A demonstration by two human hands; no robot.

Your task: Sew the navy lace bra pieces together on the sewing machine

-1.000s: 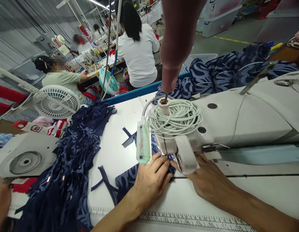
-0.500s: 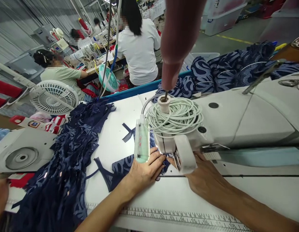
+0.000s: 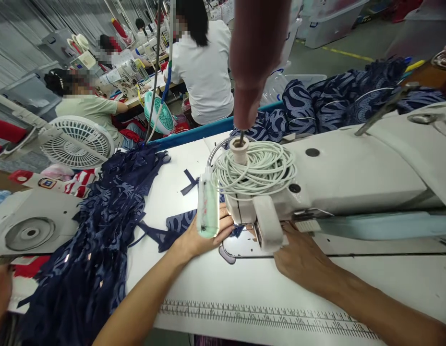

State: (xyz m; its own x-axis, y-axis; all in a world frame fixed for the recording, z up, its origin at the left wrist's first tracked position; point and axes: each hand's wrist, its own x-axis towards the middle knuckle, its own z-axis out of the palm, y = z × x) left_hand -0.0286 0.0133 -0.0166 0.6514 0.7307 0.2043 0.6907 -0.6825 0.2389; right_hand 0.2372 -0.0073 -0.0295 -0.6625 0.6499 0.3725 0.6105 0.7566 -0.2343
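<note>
My left hand (image 3: pixel 199 235) lies flat on a small piece of navy patterned fabric (image 3: pixel 179 222) just left of the needle of a white sewing machine (image 3: pixel 338 178). Its fingertips are partly hidden behind the machine's green lamp (image 3: pixel 207 207). My right hand (image 3: pixel 298 257) rests on the white table (image 3: pixel 244 283) under the machine head, fingers reaching toward the presser foot and hidden by the machine's end cover (image 3: pixel 268 228). A coil of white cord (image 3: pixel 259 168) sits on top of the machine.
A heap of navy patterned fabric (image 3: pixel 96 240) lies at the left. More of it is piled behind the machine (image 3: pixel 334 103). A white fan (image 3: pixel 77 142) and another machine (image 3: pixel 28 228) stand at left. A ruler strip (image 3: pixel 266 319) runs along the table's front edge. Other people sew beyond.
My left hand has slid away from me along the table with the fabric piece, which has moved past the needle. The metal plate near the needle now shows.
</note>
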